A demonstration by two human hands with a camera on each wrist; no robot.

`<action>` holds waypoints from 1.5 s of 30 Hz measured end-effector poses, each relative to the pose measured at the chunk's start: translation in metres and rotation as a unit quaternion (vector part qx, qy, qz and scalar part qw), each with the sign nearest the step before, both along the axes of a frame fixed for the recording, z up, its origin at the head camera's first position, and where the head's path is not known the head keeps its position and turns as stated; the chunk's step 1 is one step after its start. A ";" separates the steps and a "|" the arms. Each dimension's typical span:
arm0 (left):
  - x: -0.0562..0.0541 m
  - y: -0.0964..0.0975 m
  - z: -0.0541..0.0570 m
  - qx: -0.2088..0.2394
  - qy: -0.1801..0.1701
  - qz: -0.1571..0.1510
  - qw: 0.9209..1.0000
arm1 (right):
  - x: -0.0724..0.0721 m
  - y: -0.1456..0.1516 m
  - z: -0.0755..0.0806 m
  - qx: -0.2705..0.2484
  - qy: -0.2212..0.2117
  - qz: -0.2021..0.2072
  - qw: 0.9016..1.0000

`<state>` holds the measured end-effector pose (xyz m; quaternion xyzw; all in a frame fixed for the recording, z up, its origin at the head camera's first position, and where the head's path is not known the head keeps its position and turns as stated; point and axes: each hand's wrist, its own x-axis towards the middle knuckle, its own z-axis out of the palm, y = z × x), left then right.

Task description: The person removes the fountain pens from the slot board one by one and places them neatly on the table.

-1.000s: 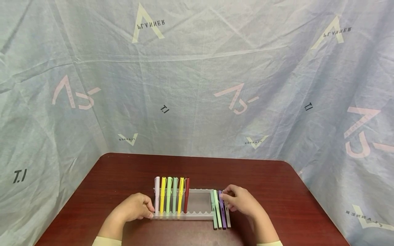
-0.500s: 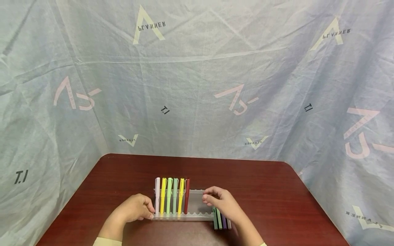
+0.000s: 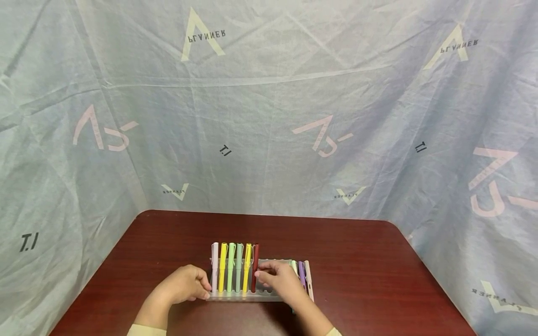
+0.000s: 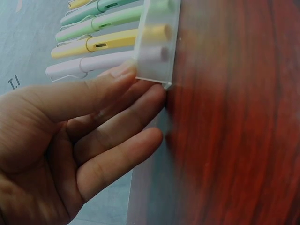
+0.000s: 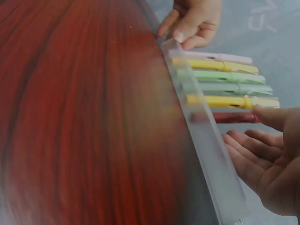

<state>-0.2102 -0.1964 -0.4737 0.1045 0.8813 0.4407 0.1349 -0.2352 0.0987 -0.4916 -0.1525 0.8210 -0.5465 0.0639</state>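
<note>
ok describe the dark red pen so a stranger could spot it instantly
On the reddish-brown table, find the translucent tray holding a row of six pens. At the row's right end, beside a yellow pen, is the dark red pen, the row's only dark one.

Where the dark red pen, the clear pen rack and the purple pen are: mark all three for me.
dark red pen (image 5: 233,117): right wrist view, on its exposed barrel.
clear pen rack (image 5: 213,164): right wrist view, on its long front wall.
purple pen (image 3: 302,273): head view, middle of its visible length.
</note>
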 end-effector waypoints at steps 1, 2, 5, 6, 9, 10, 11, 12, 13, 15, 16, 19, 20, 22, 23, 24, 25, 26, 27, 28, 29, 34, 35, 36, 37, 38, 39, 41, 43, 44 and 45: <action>0.000 0.000 0.000 0.000 0.000 0.000 1.000 | 0.000 -0.003 0.000 0.003 0.001 -0.008 1.000; 0.000 0.000 0.000 -0.001 0.000 0.002 1.000 | -0.001 -0.005 -0.001 0.010 0.004 -0.015 1.000; -0.001 0.001 -0.001 -0.003 -0.002 0.006 1.000 | -0.002 -0.011 -0.003 0.029 0.013 -0.034 0.999; -0.001 0.001 -0.001 -0.003 -0.003 0.007 1.000 | -0.002 -0.013 -0.003 0.035 0.016 -0.040 0.998; -0.001 0.001 -0.001 -0.005 -0.005 0.012 1.000 | -0.001 -0.015 -0.003 0.036 0.013 -0.048 0.998; -0.001 0.001 -0.001 -0.006 -0.005 0.011 1.000 | 0.000 -0.015 -0.003 0.034 0.013 -0.049 0.998; 0.000 0.001 -0.001 -0.007 -0.004 0.011 1.000 | 0.000 -0.015 -0.003 0.031 0.012 -0.050 0.998; 0.000 0.001 -0.001 -0.009 -0.003 0.010 1.000 | 0.000 -0.015 -0.003 0.028 0.012 -0.050 0.998; 0.000 0.001 -0.001 -0.010 -0.003 0.010 1.000 | 0.001 -0.015 -0.003 0.024 0.012 -0.050 0.998; 0.000 0.000 -0.001 -0.010 -0.002 0.008 1.000 | 0.001 -0.015 -0.002 0.018 0.017 -0.053 0.998; 0.000 0.000 -0.001 -0.009 -0.001 0.007 1.000 | 0.001 -0.015 -0.002 0.012 0.017 -0.053 0.998; 0.000 0.000 -0.001 -0.007 0.000 0.007 1.000 | 0.002 -0.013 0.000 -0.011 0.016 -0.055 0.998; 0.000 0.000 -0.001 -0.006 0.000 0.007 1.000 | 0.002 -0.012 0.000 -0.021 0.016 -0.054 0.998; 0.000 0.000 -0.001 -0.006 0.000 0.008 1.000 | 0.002 -0.010 0.002 -0.041 0.011 -0.050 0.998; -0.001 0.000 -0.001 -0.006 0.001 0.008 1.000 | 0.002 -0.008 0.003 -0.050 0.009 -0.048 0.998; -0.001 0.000 -0.001 -0.006 0.001 0.009 1.000 | 0.001 -0.006 0.004 -0.060 0.007 -0.045 0.997; 0.000 0.000 -0.001 -0.006 0.000 0.009 1.000 | 0.002 -0.004 0.005 -0.070 0.004 -0.039 0.997; 0.000 0.001 -0.001 -0.007 0.000 0.009 1.000 | 0.002 -0.002 0.006 -0.077 0.003 -0.033 0.996; 0.000 0.001 -0.001 -0.006 0.000 0.009 1.000 | 0.002 0.000 0.007 -0.082 0.001 -0.028 0.996; 0.000 0.001 -0.001 -0.006 0.000 0.009 1.000 | 0.002 0.002 0.007 -0.084 0.000 -0.024 0.996; 0.000 0.001 -0.001 -0.007 -0.001 0.010 1.000 | 0.003 0.004 0.007 -0.087 -0.001 -0.019 0.996; 0.001 0.001 0.000 -0.005 -0.004 0.010 1.000 | 0.004 0.013 0.007 -0.091 -0.010 -0.007 0.996; 0.001 0.001 0.000 -0.005 -0.004 0.009 1.000 | 0.004 0.015 0.007 -0.092 -0.011 -0.006 0.996; 0.001 0.001 0.000 -0.004 -0.004 0.008 1.000 | 0.004 0.017 0.007 -0.094 -0.011 -0.005 0.996; 0.001 0.001 0.000 -0.003 -0.003 0.007 1.000 | 0.004 0.019 0.007 -0.094 -0.011 -0.004 0.996; 0.001 0.001 0.000 -0.003 -0.005 0.007 1.000 | 0.004 0.021 0.007 -0.094 -0.010 -0.004 0.995; 0.001 0.001 0.000 -0.002 -0.005 0.007 1.000 | 0.004 0.023 0.007 -0.095 -0.009 -0.003 0.995; 0.001 0.001 0.000 -0.001 -0.004 0.007 1.000 | 0.004 0.026 0.007 -0.095 -0.006 -0.004 0.995; 0.001 0.001 0.001 0.000 -0.005 0.008 1.000 | 0.003 0.030 0.007 -0.089 -0.001 -0.006 0.996; 0.001 0.001 0.001 0.001 -0.005 0.008 1.000 | 0.003 0.032 0.008 -0.087 0.001 -0.007 0.996; 0.001 0.001 0.001 0.001 -0.005 0.007 1.000 | 0.003 0.034 0.008 -0.085 0.003 -0.008 0.996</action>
